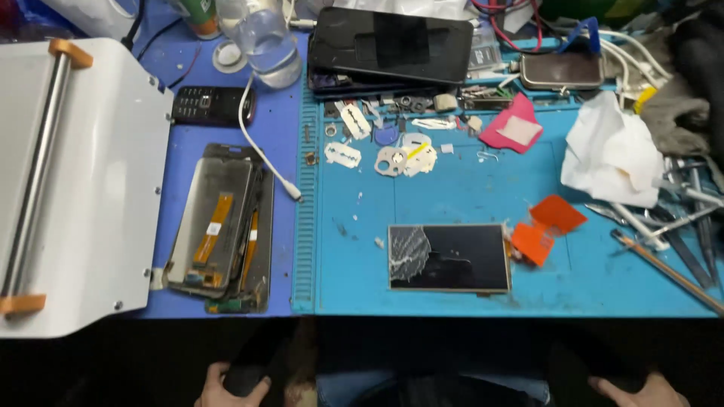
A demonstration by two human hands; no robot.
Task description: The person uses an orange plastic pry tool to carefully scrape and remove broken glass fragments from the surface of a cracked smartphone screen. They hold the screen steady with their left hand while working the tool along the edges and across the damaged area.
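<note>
Left hand [226, 386] low at the frame's bottom, fingers wrapped on a dark phone-like object [253, 362], off the bench | right hand [641, 390] below the bench edge, grip hidden, cannot tell | cracked black rectangular glass screen [449, 258] lies flat on the blue silicone work mat [452, 188], likely parked within easy reach, orange triangular plastic picks [544, 226] just beside it

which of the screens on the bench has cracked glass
The small dark screen lying alone at the blue mat's front edge: a web of cracks covers its left end. The large black phone at the back looks unbroken.
</note>
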